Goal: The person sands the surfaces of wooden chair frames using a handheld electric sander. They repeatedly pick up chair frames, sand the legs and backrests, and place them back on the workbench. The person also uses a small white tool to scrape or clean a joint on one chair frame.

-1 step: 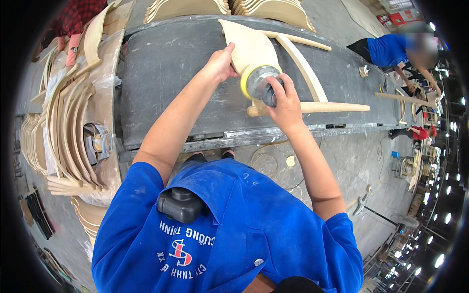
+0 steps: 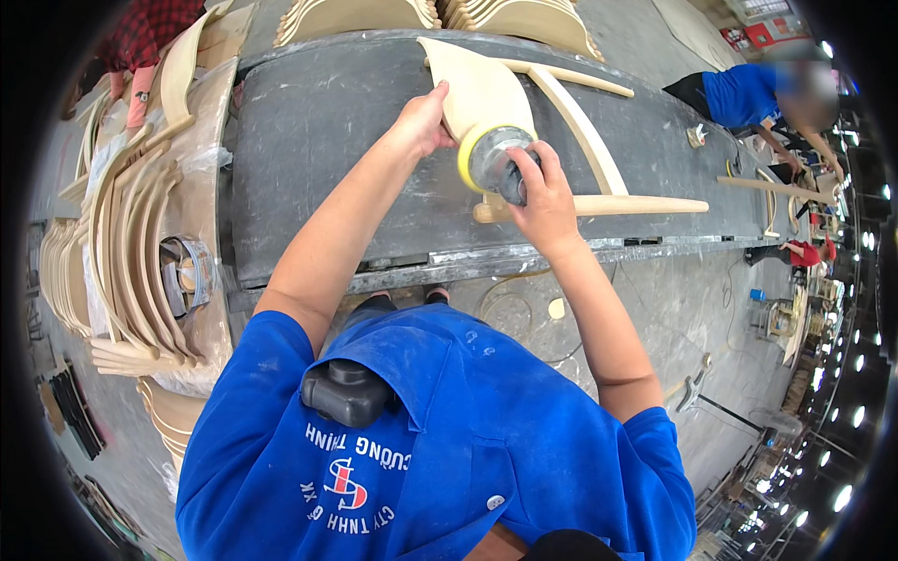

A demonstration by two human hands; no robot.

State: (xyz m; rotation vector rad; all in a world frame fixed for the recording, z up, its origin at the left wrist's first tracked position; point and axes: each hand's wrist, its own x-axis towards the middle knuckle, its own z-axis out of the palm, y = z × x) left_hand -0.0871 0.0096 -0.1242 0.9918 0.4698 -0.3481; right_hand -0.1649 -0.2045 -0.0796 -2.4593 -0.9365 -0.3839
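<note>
A pale wooden chair frame (image 2: pixel 582 131) lies on the dark bench, its two legs pointing right and a crossbar joining them. Its broad curved backrest (image 2: pixel 475 89) faces up at the left end. My left hand (image 2: pixel 426 122) grips the backrest's left edge, thumb on top and fingers partly hidden beneath. A round sander (image 2: pixel 488 161) with a yellow-rimmed pad rests against the near part of the backrest. My right hand (image 2: pixel 544 198) is wrapped around the sander's dark body from the right.
The long dark bench (image 2: pixel 309 159) runs across in front of me. Stacked curved wooden parts (image 2: pixel 140 252) stand at the left, with more backrests (image 2: pixel 355 17) beyond the bench. One person in blue (image 2: pixel 744 98) works at the far right, another in a checked sleeve (image 2: pixel 140 47) at upper left.
The sander and my right hand have shifted very slightly to the left across the backrest. My left hand and the chair frame stay where they were.
</note>
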